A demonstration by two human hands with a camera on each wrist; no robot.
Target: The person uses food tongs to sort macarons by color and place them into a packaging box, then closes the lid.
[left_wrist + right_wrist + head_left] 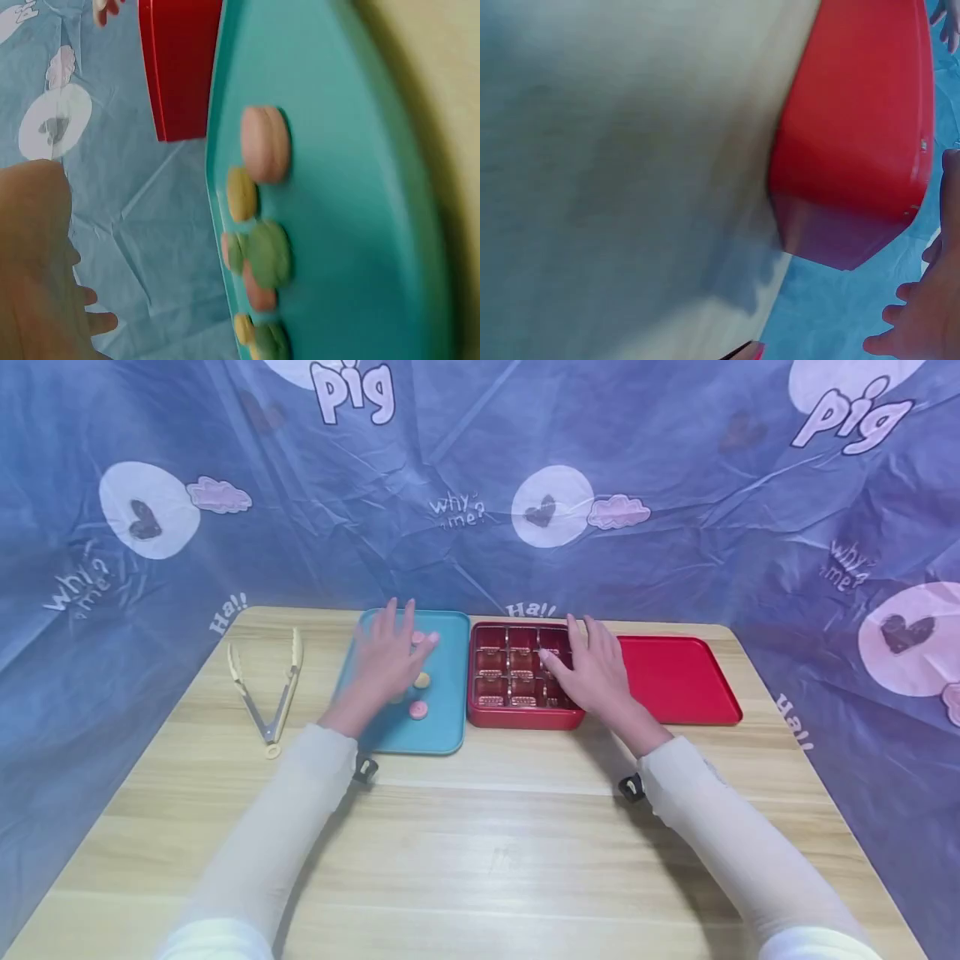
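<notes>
My left hand hovers with fingers spread above the teal tray, holding nothing. Several macarons lie on that tray, among them a pink macaron, a yellow macaron and a green macaron. In the head view this hand hides some of them. Over the right side of a red box is my right hand, its fingers extended and nothing in its grasp. A clear divided insert sits inside the box, its right-hand compartments partly covered by the hand.
A red lid lies flat at the right, beside the box. Tongs with cream tips rest spread apart on the wooden table, left of the tray. A blue printed cloth hangs behind and around the table.
</notes>
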